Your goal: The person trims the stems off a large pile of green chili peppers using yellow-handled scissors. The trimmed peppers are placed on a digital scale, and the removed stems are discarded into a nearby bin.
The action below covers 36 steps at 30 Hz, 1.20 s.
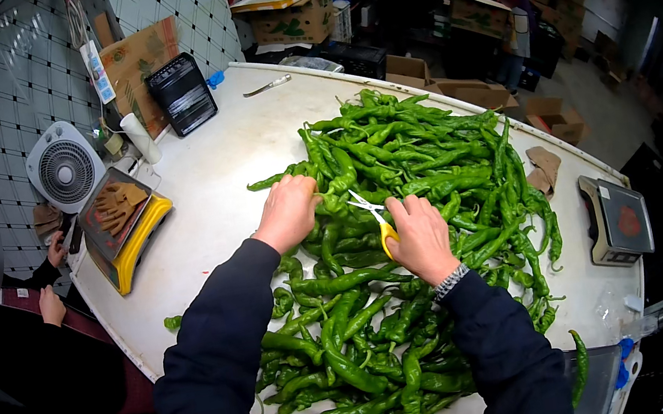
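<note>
A large heap of long green peppers covers the middle of the white table, spreading toward me. At the heap's left side my left hand has its fingers closed around the stem end of a green pepper; the fingertips are partly hidden. My right hand grips scissors with yellow handles. Their slightly parted blades point up and left over the peppers, close to the held one. More peppers lie between my forearms.
A yellow scale bearing gloves stands left, near a fan and a seated person. Another scale and a brown cloth lie right. A black crate and a knife are farther back. People work beyond.
</note>
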Each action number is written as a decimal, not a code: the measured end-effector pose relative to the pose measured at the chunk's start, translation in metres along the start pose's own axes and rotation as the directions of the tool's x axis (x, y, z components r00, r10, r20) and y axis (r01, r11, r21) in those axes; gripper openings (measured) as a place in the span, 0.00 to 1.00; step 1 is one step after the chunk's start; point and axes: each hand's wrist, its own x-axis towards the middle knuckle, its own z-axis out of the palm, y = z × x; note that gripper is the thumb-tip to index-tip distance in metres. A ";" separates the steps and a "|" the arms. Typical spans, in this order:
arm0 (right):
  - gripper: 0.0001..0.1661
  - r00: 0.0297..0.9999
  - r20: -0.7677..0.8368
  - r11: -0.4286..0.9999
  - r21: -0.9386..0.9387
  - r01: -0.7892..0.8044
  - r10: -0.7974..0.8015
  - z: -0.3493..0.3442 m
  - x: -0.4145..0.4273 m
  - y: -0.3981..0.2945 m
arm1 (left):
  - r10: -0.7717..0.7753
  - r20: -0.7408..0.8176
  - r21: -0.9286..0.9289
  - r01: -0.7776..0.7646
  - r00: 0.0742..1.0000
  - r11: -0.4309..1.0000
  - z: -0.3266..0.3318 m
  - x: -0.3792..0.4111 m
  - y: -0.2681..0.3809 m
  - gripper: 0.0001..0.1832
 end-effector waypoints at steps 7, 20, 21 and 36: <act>0.29 0.983 0.065 0.985 0.017 0.170 -0.171 -0.027 0.010 -0.029 | 0.120 0.116 -0.001 -0.121 0.986 0.993 -0.025 -0.019 0.003 0.06; 0.05 0.948 0.210 0.965 -0.053 0.257 -0.241 -0.029 0.008 -0.051 | 0.269 0.120 0.101 -0.282 0.956 0.954 -0.063 -0.034 0.024 0.12; 0.04 0.949 0.193 0.961 -0.068 0.267 -0.250 -0.027 0.008 -0.050 | 0.278 0.108 0.108 -0.290 0.954 0.951 -0.063 -0.035 0.022 0.12; 0.22 0.954 0.120 0.961 0.031 0.274 -0.276 -0.005 0.020 -0.061 | 0.170 0.056 0.088 -0.175 0.984 0.981 -0.068 -0.051 0.009 0.16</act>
